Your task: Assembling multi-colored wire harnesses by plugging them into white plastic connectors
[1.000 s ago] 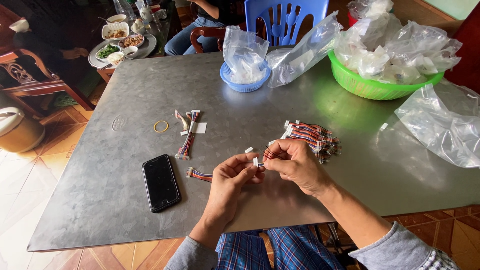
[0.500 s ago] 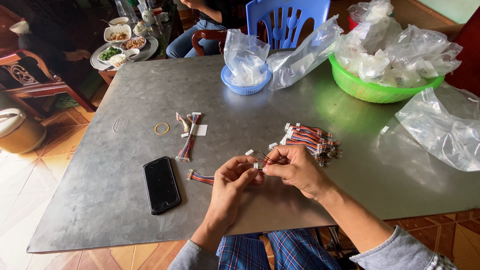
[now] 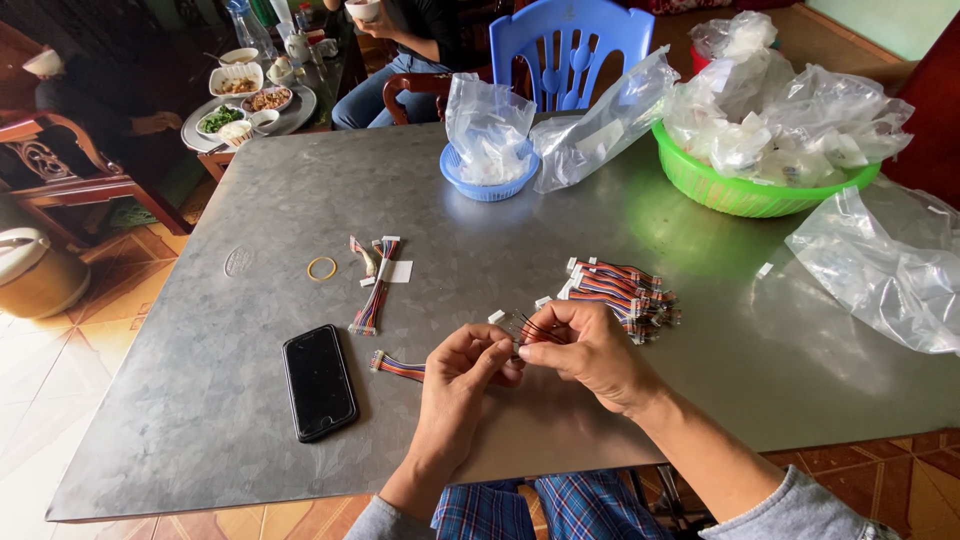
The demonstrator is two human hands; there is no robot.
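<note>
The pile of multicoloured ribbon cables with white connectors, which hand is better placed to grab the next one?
Probably the right hand: the pile of multicoloured ribbon cables lies just beyond it, while the left hand sits farther away, both pinching one thin wire harness.

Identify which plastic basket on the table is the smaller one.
The blue basket, beside the chair: it holds one bag, whereas the wider green basket is heaped with many.

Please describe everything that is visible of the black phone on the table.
The black phone is a flat, glossy slab with rounded corners, lying screen up on the grey metal table. Its screen is dark and reflects some light. It lies slightly slanted, near the table's front edge, apart from the left hand. Nothing touches it except the table.
</note>
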